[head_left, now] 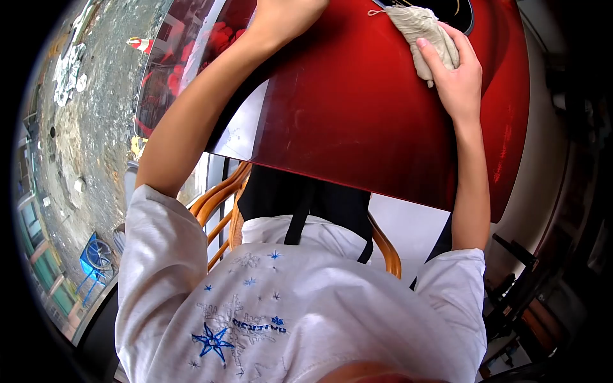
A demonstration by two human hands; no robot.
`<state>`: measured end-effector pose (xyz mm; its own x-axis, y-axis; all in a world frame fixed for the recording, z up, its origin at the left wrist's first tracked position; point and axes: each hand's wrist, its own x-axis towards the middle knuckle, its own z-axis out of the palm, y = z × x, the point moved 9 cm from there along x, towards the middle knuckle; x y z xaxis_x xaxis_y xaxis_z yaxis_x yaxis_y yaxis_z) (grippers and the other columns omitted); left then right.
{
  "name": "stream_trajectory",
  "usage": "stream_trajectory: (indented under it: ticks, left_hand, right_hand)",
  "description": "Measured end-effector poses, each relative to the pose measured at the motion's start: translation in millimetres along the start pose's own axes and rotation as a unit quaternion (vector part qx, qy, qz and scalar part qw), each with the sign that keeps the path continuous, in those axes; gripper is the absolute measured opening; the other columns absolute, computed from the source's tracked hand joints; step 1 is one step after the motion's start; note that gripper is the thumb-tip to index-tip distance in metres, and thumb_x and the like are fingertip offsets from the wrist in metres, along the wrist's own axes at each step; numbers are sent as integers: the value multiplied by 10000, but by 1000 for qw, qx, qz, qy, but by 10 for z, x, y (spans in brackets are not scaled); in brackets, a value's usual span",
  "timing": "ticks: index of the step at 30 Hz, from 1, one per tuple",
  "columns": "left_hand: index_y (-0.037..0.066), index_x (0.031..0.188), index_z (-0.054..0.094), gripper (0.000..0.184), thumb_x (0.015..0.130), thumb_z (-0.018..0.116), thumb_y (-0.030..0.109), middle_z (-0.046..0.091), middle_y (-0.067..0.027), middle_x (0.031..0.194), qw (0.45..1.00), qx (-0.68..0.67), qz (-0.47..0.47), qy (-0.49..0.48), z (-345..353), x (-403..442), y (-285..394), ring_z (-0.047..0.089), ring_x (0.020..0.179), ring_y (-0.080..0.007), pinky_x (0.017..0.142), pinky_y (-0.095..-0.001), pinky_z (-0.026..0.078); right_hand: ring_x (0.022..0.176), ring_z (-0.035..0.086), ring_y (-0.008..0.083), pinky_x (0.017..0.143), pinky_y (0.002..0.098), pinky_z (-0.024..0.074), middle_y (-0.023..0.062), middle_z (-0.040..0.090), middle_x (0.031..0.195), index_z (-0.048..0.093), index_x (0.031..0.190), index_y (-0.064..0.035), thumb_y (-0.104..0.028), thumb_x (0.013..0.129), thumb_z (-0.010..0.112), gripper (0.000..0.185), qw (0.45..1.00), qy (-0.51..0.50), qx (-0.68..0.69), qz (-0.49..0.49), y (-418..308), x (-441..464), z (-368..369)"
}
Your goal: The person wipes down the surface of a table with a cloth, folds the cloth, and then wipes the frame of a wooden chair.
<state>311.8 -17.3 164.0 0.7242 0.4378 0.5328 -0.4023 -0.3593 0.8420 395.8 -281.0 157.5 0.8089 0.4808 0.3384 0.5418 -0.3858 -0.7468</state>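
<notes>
A crumpled, pale grey cloth (pixel 408 32) is in the right hand (pixel 461 73), over the far right part of the red, glossy tabletop (pixel 357 121). The thumb presses on its upper face while the fingers wrap its right side, so that hand is closed on it. The left hand (pixel 290 18) is well apart, off to the left at about the same reach from the body; the top edge of the view cuts through it, and whether its fingers hold anything I cannot tell.

The relation that counts most is between the cloth and a dark rounded thing (pixel 461 9) with a thin gold line. This lies just beyond the cloth, slightly to its right, and is also cut by the view's edge. The cloth overlaps its near left edge in this view; whether the two touch is unclear. Seen from the left hand, the cloth lies to the right, with bare red surface between, and the right hand is plainly the nearer one.

The cloth's long axis slants across the surface: one end, with a small loop (pixel 377 12), points away from the body and leftward, and the other points back toward the body, a loose corner hanging below the thumb.
</notes>
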Motion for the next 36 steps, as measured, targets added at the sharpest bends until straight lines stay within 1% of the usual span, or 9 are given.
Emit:
stream_trajectory:
  ticks: [4,8,12,17,20,22,24,28,36]
  left_hand:
    - [86,639,317,468,919,672,-35,364,27,594,996,43,76,6,13,10,97,334,574,-60,524,-289,316]
    - [77,652,314,458,917,663,-56,363,18,597,999,35,38,-4,13,-14,49,340,588,-61,533,-283,324]
    - [82,651,312,467,921,668,-54,369,26,606,996,24,83,-4,28,-18,116,343,596,-56,537,-273,322]
    - [110,664,334,443,919,654,-60,364,53,609,1000,20,-15,-19,0,-68,49,350,606,-32,540,-259,315]
    - [106,665,326,445,914,657,-57,354,53,608,1000,3,-19,-21,9,-44,44,345,602,-36,536,-264,306]
    - [97,666,316,449,909,663,-51,342,48,609,996,67,58,-10,-16,-15,94,334,600,-44,537,-273,302]
    - [92,666,311,451,909,666,-46,333,45,611,996,57,67,-11,2,-27,114,328,602,-47,539,-276,300]
    - [92,662,312,451,912,664,-40,325,44,611,995,73,65,-18,31,-11,128,322,604,-49,541,-279,304]
    - [129,662,321,488,992,656,-1,395,68,598,998,-29,-49,-25,106,-53,-34,386,559,-23,509,-235,321]
  right_hand:
    - [1077,677,267,948,365,528,117,709,1167,687,1277,-1,-200,929,788,413,977,-34,-136,-159,-416,-153,234]
    - [1032,635,267,885,391,470,86,704,1145,724,1210,-69,-153,822,812,407,942,-186,-28,-278,-952,-506,657]
    - [1021,630,236,912,362,473,20,717,1120,752,1203,-119,-133,788,820,420,899,-326,113,-271,-1172,-859,823]
    - [1014,645,262,905,374,528,106,708,1102,738,1196,-58,-97,815,835,395,947,-220,86,-217,-883,-482,547]
    - [1024,696,259,884,368,558,115,719,1123,705,1238,-13,-201,902,806,398,993,-63,2,-100,-334,-132,224]
    - [1019,674,270,878,378,546,119,708,1123,700,1234,-13,-216,905,800,399,998,-27,-21,-43,-171,-75,145]
    - [1016,643,282,899,387,521,121,696,1118,698,1228,-17,-206,900,798,391,982,-25,-111,-148,-399,-176,237]
    - [1022,618,280,925,395,479,99,693,1124,713,1229,-37,-184,876,810,394,964,-142,-31,-222,-701,-334,490]
    - [988,593,243,911,374,451,27,696,1122,739,1197,-101,-157,838,830,375,933,-261,56,-240,-1033,-710,730]
